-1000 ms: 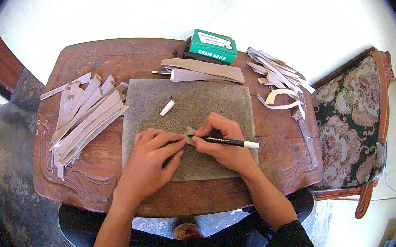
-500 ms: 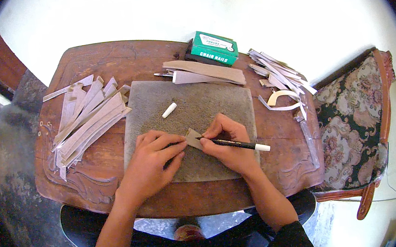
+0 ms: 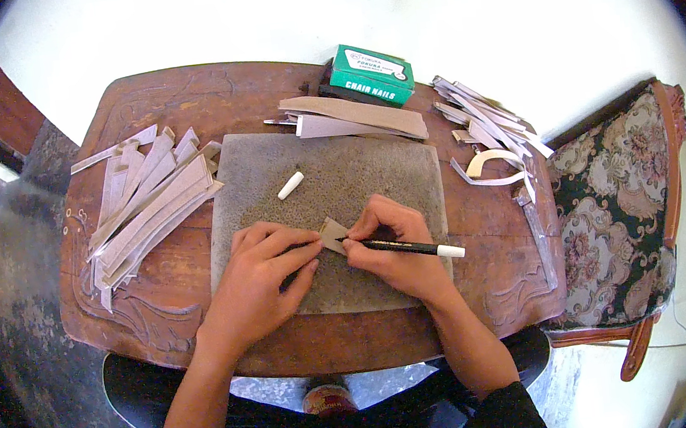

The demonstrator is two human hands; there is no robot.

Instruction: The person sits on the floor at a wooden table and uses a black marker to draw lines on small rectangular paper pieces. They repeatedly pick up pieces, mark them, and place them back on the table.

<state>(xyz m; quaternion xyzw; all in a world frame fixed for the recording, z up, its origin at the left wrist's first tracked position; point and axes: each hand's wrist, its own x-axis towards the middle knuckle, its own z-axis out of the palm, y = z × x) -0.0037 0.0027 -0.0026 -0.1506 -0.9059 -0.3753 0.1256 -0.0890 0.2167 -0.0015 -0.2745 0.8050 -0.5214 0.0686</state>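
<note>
On the grey mat [image 3: 372, 169] that covers the middle of the wooden table [image 3: 205, 95], the left hand [image 3: 263, 285] lies palm down, its fingers stretched flat and pressing a small tan cut-out piece [image 3: 333, 233] against the mat. The right hand [image 3: 392, 246] is just right of that piece, fingers pinched closed around a black pen [image 3: 401, 247]. The pen's long axis runs nearly level across the mat — its tip points left, touching the right edge of the piece, while its white end points right, out toward the mat's right edge. The piece sits near the mat's centre, a little toward the person.

Up and left of the piece on the mat lies a short white chalk stick [image 3: 291, 185], tilted. Off the mat's left edge is a fan of pale strips [image 3: 150, 205]; beyond its far edge, a green box [image 3: 370, 74]; off its right edge, a heap of offcuts [image 3: 489, 128].
</note>
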